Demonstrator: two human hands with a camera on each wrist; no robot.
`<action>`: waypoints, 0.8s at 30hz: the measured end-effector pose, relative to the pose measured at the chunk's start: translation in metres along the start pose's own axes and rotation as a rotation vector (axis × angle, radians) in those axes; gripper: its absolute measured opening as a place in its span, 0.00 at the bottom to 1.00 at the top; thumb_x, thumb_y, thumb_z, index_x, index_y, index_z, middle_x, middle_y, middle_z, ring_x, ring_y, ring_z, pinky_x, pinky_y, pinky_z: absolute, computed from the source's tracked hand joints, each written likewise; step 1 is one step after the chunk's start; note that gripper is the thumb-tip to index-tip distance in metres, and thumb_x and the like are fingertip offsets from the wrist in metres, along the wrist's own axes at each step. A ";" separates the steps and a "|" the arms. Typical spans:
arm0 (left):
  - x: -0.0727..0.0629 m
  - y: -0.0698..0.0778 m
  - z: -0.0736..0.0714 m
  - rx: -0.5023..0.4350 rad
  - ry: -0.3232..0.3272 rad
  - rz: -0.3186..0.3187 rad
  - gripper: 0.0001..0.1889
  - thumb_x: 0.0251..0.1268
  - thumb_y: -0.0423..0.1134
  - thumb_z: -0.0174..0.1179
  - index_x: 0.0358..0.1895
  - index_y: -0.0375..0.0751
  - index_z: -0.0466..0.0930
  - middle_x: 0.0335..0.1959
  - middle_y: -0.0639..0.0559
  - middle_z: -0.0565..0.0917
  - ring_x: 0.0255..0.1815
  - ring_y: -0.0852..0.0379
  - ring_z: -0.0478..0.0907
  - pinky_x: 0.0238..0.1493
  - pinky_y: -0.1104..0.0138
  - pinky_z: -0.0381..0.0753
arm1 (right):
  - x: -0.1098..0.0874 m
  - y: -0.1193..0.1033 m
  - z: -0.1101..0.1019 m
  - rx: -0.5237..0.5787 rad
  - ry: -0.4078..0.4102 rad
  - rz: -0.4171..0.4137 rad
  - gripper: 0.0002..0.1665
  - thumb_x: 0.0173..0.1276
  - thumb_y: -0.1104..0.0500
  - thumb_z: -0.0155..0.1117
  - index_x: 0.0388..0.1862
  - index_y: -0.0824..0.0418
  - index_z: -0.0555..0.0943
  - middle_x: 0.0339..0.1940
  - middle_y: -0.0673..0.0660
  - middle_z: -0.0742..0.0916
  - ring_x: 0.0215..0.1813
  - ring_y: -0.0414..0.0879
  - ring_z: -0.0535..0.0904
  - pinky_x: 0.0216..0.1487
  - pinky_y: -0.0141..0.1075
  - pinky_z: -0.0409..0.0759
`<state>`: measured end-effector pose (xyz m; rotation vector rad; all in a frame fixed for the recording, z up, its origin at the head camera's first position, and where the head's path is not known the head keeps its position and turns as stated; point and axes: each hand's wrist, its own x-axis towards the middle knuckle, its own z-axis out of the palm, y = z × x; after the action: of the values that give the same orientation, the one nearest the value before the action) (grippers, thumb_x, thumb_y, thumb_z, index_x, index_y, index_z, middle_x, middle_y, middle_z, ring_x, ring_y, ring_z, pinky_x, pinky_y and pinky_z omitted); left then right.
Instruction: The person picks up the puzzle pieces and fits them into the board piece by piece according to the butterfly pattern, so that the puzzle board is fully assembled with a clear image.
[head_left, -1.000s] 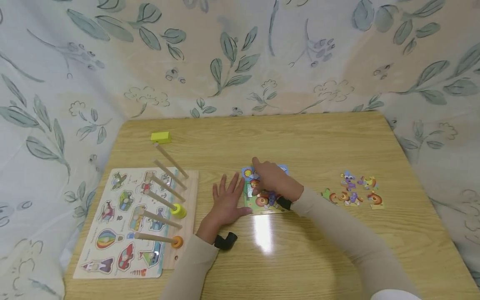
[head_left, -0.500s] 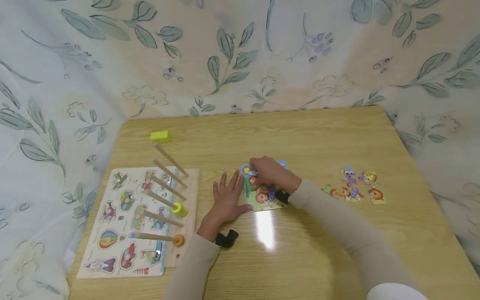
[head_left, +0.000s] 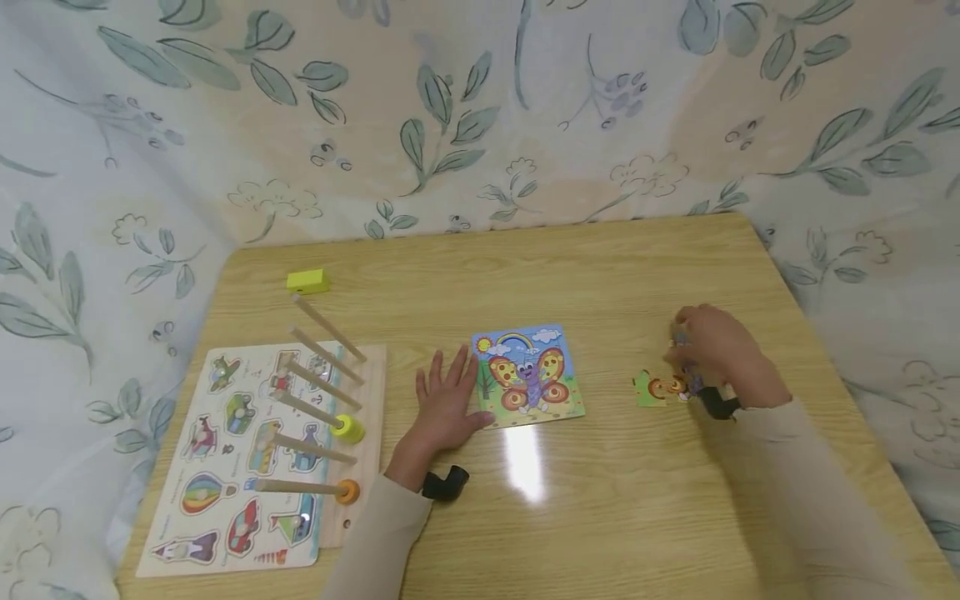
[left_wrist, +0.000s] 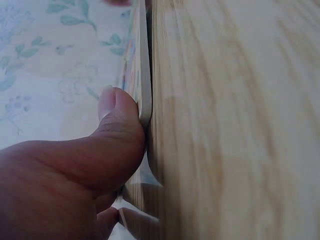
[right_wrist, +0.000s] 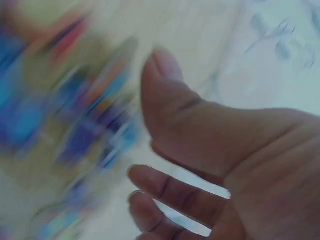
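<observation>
Nearest, the wooden table (head_left: pixel 585 525) bears a picture board (head_left: pixel 172 521) and, along its right edge, a peg stand (head_left: pixel 373 433) with yellow rings (head_left: pixel 349 429) on one peg and an orange ring (head_left: pixel 347 492) on another; a little farther in, the left hand (head_left: pixel 446 410) lies wide, its fingers spread, the thumb against the near left corner of the butterfly puzzle (head_left: pixel 529 379), which sits flat before the person; that light touch seems enough to steady it, and pressing harder could well skew it.

Off to the right, well apart from the puzzle, the right hand (head_left: pixel 716 346) hangs over the loose pieces (head_left: pixel 651 390), partly covering them; the right wrist view shows a gap between thumb and fingers with nothing seen in it, the pieces beside it blurred; a clean pick probably calls for slowing down, coming in low, and pinching one piece by its edges so that its neighbours are not nudged.

Farther back, a yellow block (head_left: pixel 309 282) rests near the table's far left corner; beyond hangs a leaf-printed cloth (head_left: pixel 480 125).
</observation>
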<state>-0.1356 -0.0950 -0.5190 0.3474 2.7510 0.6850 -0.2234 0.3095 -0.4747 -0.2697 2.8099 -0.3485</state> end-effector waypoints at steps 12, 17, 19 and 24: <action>0.001 -0.002 0.002 -0.006 -0.001 0.005 0.48 0.60 0.55 0.62 0.78 0.48 0.43 0.80 0.52 0.37 0.78 0.39 0.23 0.70 0.37 0.25 | 0.001 0.008 0.008 0.118 0.125 0.034 0.24 0.62 0.51 0.68 0.41 0.73 0.75 0.38 0.69 0.82 0.36 0.58 0.77 0.37 0.50 0.74; 0.000 -0.001 0.001 -0.013 0.006 0.011 0.48 0.60 0.55 0.63 0.78 0.47 0.45 0.80 0.51 0.39 0.78 0.38 0.24 0.70 0.36 0.26 | 0.013 -0.053 0.007 0.286 0.192 -0.079 0.15 0.63 0.55 0.68 0.38 0.66 0.77 0.32 0.62 0.83 0.34 0.53 0.76 0.34 0.41 0.73; 0.000 -0.002 0.002 -0.012 0.010 0.013 0.48 0.60 0.55 0.63 0.78 0.47 0.45 0.80 0.51 0.39 0.78 0.38 0.24 0.70 0.36 0.26 | 0.018 -0.087 0.012 0.381 0.158 -0.134 0.13 0.61 0.55 0.70 0.35 0.63 0.78 0.30 0.58 0.83 0.33 0.50 0.75 0.32 0.39 0.72; 0.001 -0.004 0.003 -0.011 0.017 0.016 0.48 0.60 0.56 0.62 0.78 0.47 0.44 0.80 0.52 0.38 0.78 0.39 0.24 0.70 0.37 0.25 | 0.031 -0.150 0.037 0.491 0.009 -0.240 0.14 0.56 0.53 0.74 0.30 0.59 0.78 0.25 0.53 0.81 0.28 0.44 0.73 0.29 0.34 0.72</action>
<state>-0.1362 -0.0969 -0.5242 0.3629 2.7620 0.7099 -0.2186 0.1519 -0.4777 -0.4881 2.5927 -1.0693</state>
